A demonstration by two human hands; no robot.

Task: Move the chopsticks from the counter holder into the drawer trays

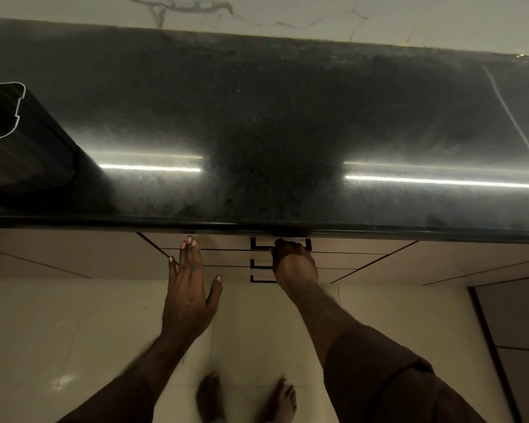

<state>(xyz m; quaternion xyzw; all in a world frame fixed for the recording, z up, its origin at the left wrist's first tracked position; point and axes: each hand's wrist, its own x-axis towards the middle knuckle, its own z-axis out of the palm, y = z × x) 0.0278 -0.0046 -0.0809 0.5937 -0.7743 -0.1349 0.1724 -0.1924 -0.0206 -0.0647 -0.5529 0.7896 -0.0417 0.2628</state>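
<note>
Below the dark stone counter [257, 117] is a stack of beige drawers [226, 244] with black bar handles. My right hand [293, 264] reaches up under the counter edge, its fingers curled round the top drawer handle [258, 244]. To its left, my left hand [191, 285] is held flat with straight spread fingers, the fingertips near the top drawer front. The drawers look closed. No chopsticks or trays show. A tall black container [19, 141] stands at the counter's left end; its contents are hidden.
A white marbled wall [287, 13] runs behind the counter. Two further black handles [257, 265] sit below the top one. Beige cabinet fronts [440, 264] flank the drawers. My bare feet [248, 398] stand on the pale tiled floor.
</note>
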